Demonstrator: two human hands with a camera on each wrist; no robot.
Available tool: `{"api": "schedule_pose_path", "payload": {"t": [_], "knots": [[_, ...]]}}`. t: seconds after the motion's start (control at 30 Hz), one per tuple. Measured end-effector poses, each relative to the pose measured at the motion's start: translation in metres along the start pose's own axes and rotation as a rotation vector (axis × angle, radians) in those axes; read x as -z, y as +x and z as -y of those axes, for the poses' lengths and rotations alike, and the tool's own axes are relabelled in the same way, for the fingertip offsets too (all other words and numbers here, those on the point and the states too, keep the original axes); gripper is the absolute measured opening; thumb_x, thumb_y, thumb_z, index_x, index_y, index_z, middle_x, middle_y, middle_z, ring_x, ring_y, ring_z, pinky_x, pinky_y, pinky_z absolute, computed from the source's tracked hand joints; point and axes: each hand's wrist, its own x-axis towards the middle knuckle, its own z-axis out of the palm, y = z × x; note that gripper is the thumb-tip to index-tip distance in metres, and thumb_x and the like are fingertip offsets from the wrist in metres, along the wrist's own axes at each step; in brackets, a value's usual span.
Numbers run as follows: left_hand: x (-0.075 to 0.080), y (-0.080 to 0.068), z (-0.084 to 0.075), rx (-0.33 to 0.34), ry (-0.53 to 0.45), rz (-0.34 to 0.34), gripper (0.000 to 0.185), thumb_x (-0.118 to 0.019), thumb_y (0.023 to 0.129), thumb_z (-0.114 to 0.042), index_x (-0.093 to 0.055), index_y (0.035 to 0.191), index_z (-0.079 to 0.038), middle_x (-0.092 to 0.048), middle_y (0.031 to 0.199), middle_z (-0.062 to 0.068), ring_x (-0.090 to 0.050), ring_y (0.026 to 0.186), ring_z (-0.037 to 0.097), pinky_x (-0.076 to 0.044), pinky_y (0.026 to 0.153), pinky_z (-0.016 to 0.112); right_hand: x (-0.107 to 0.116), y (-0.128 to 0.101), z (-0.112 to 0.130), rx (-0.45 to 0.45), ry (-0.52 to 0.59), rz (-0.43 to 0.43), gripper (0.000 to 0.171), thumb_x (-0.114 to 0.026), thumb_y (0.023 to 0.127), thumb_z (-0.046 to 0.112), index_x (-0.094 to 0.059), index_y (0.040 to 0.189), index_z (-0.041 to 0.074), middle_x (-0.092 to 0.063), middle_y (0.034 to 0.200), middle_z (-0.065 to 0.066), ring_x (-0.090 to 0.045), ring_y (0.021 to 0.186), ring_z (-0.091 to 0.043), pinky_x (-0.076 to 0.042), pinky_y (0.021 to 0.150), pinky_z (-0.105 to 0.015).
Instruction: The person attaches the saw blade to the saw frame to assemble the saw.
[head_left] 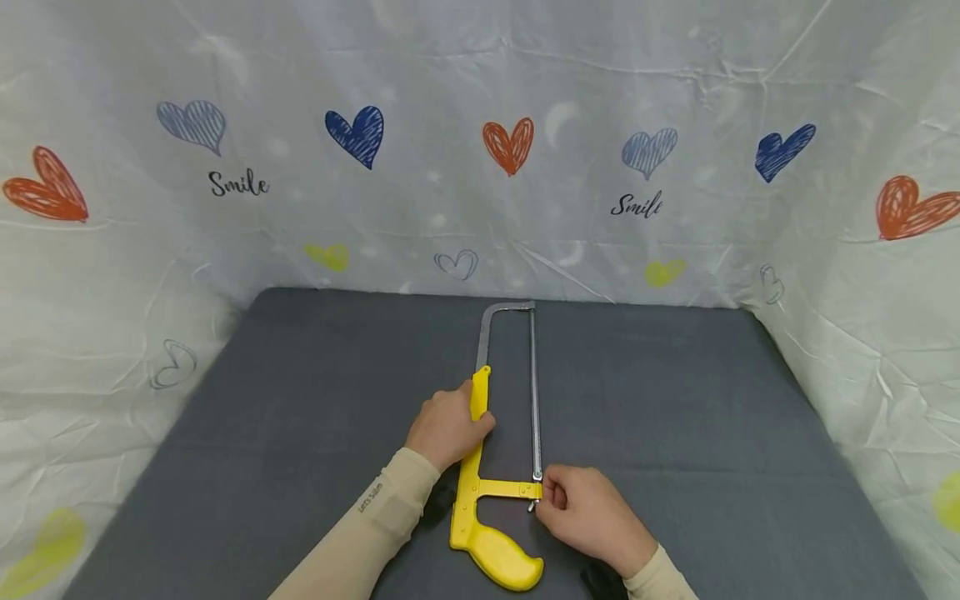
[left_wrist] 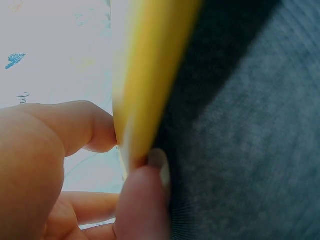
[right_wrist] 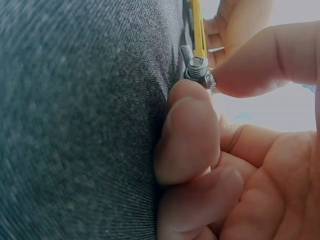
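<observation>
A hacksaw with a yellow frame (head_left: 468, 479) and yellow handle (head_left: 504, 560) lies on the grey table, its silver bow end pointing away from me. My left hand (head_left: 448, 427) grips the yellow bar of the frame, thumb on one side and fingers on the other; the left wrist view shows that bar (left_wrist: 150, 65) close up. The thin blade (head_left: 535, 392) runs along the right side. At its near end, my right hand (head_left: 588, 510) pinches the small metal wing nut (right_wrist: 197, 70) between thumb and index finger, the other fingers curled beneath.
Grey cloth covers the table (head_left: 675, 400). A white curtain (head_left: 420, 67) printed with hearts and "Smile" hangs behind and along both sides. Dark wrist-camera parts (head_left: 603, 579) show under the forearms.
</observation>
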Motion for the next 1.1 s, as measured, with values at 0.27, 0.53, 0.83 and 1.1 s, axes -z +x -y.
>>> {"api": "schedule_pose_path", "payload": {"t": [0.27,0.53,0.83,1.1], "knots": [[0.001,-0.0001,-0.0025,0.0,-0.007,-0.001,0.073,-0.07,0.097,-0.029,-0.048,0.159,0.003,-0.065,0.077,0.009,-0.06,0.052,0.015,-0.056,0.055,0.028,0.0051,-0.0007,-0.0028,-0.014,0.02,0.023,0.018,-0.071,0.091,0.013,-0.064,0.077,0.021,-0.048,0.06,0.01,-0.04,0.049,-0.005,-0.033,0.047,-0.023],[0.0021,-0.001,-0.0038,0.015,-0.015,0.001,0.074,-0.07,0.097,-0.029,-0.048,0.16,0.002,-0.066,0.079,0.009,-0.06,0.052,0.015,-0.056,0.055,0.028,0.0065,-0.0001,-0.0039,-0.008,0.002,0.031,0.018,-0.071,0.093,0.011,-0.066,0.079,0.022,-0.052,0.062,0.01,-0.043,0.05,-0.004,-0.036,0.048,-0.023],[0.0012,-0.0022,-0.0021,0.017,-0.012,0.005,0.073,-0.07,0.097,-0.029,-0.048,0.16,0.002,-0.067,0.082,0.01,-0.06,0.053,0.015,-0.056,0.055,0.027,0.0053,-0.0006,-0.0042,-0.008,0.021,0.049,0.017,-0.073,0.095,0.011,-0.068,0.081,0.021,-0.055,0.064,0.01,-0.045,0.052,-0.004,-0.038,0.049,-0.023],[0.0017,-0.0034,-0.0033,0.018,-0.009,0.003,0.073,-0.069,0.098,-0.029,-0.048,0.16,0.002,-0.069,0.083,0.011,-0.061,0.054,0.015,-0.056,0.055,0.028,0.0053,-0.0013,-0.0047,-0.007,0.024,0.061,0.017,-0.076,0.096,0.013,-0.069,0.083,0.021,-0.056,0.066,0.009,-0.047,0.053,-0.005,-0.039,0.049,-0.024]]}}
